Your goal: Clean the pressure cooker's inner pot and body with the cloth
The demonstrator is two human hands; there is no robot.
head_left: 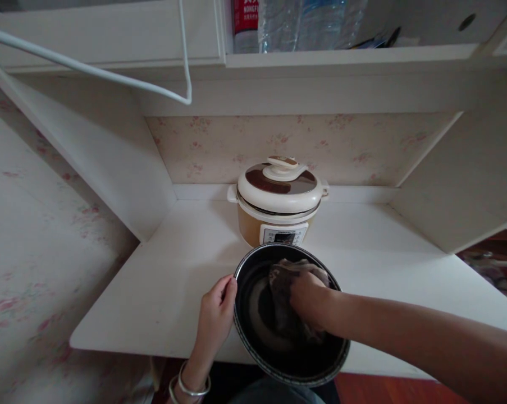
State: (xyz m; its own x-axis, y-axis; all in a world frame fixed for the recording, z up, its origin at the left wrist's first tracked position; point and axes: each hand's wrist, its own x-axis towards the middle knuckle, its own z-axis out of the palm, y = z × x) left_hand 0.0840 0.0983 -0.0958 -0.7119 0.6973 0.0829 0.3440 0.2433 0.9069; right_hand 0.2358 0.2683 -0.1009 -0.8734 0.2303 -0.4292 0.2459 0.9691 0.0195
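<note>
Head view: one person's two bare hands work at one black inner pot [287, 365], in front of one electric pressure cooker [278, 196].
Left grip: the left hand [215, 314] is closed on the pot's left rim, thumb at the edge and fingers outside, probably to steady it against the other hand's push.
Right grip: the right hand [310, 297] is inside the pot, closed on a bunched patterned cloth [284, 280]; its fingertips are hidden.
Pot: tilted with its mouth toward the wearer, likely so the arm can reach in; its near side extends past the table's front edge. What supports it underneath, I cannot tell.
Cooker: upright near the back of the white table [186, 292], lid on, a thin dark gap under the lid's front; set back there, it seems to leave working room in front.
Wrist: two bangles [190, 391], both on the left.
Shelf above: one red-labelled bottle [247, 28] beside clear plastic bottles [320, 28], too blurred to count.
Upper left: one bent white rod [110, 76].
</note>
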